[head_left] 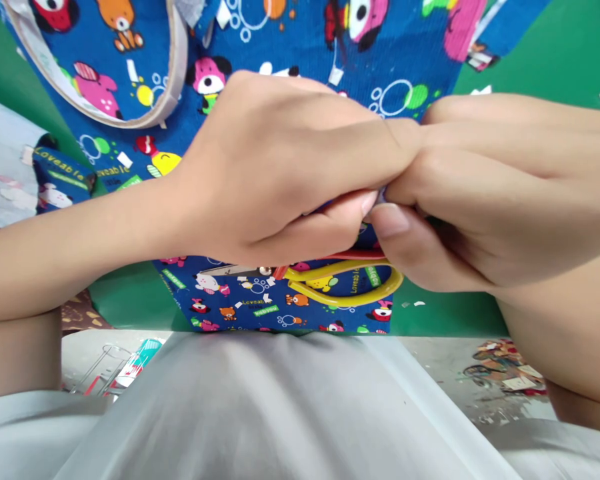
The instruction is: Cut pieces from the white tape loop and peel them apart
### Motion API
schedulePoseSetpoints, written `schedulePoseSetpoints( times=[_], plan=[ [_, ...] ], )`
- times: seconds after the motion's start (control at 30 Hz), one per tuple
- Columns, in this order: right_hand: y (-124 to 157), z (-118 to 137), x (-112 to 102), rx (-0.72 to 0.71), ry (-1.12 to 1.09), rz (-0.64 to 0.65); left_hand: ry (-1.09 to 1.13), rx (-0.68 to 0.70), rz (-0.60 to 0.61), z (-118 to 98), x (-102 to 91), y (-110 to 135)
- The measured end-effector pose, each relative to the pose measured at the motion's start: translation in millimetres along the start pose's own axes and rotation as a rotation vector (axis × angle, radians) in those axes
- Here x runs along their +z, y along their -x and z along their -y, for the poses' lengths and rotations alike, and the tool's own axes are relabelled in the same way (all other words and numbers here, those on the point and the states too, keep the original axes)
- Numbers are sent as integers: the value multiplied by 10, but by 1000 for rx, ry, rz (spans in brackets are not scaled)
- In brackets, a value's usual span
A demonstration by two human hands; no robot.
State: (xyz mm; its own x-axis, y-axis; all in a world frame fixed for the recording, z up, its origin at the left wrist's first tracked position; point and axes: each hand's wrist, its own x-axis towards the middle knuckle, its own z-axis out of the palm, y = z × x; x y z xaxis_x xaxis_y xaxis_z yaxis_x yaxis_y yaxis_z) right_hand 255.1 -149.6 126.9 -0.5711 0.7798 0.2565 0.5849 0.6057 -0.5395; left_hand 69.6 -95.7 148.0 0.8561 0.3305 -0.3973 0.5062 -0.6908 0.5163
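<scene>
My left hand (pixel 280 167) and my right hand (pixel 500 193) meet above a blue sheet printed with cartoon dogs (pixel 260 313). Both are closed, thumbs against curled fingers, their tips touching. A tiny greyish bit shows between the fingertips; what it belongs to is hidden. Just below the hands, scissors with yellow and red handles (pixel 350 300) lie on the sheet, blades toward the left. At the upper left a pale looped band (pixel 173 87) rests on the printed material.
The sheet lies on a green tabletop (pixel 450 310), with small white scraps (pixel 125 160) scattered over it. A grey piece with a printed blue edge (pixel 5 160) is at the left. Below the table, a heap of scraps (pixel 505 367) lies on the floor at right.
</scene>
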Motion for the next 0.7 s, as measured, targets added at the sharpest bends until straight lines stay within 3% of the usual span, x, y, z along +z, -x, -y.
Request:
schedulePoseSetpoints(
  times=[0.1, 0.43, 0.7],
  plan=[
    [0, -13, -9, 3, -31, 31, -17, -2, 1, 2, -3, -2],
    [-2, -15, 24, 8, -93, -40, -95, -30, 20, -26, -1, -9],
    [14, 3, -18, 5, -35, 91, -105, 26, -49, 62, 59, 53]
  ],
)
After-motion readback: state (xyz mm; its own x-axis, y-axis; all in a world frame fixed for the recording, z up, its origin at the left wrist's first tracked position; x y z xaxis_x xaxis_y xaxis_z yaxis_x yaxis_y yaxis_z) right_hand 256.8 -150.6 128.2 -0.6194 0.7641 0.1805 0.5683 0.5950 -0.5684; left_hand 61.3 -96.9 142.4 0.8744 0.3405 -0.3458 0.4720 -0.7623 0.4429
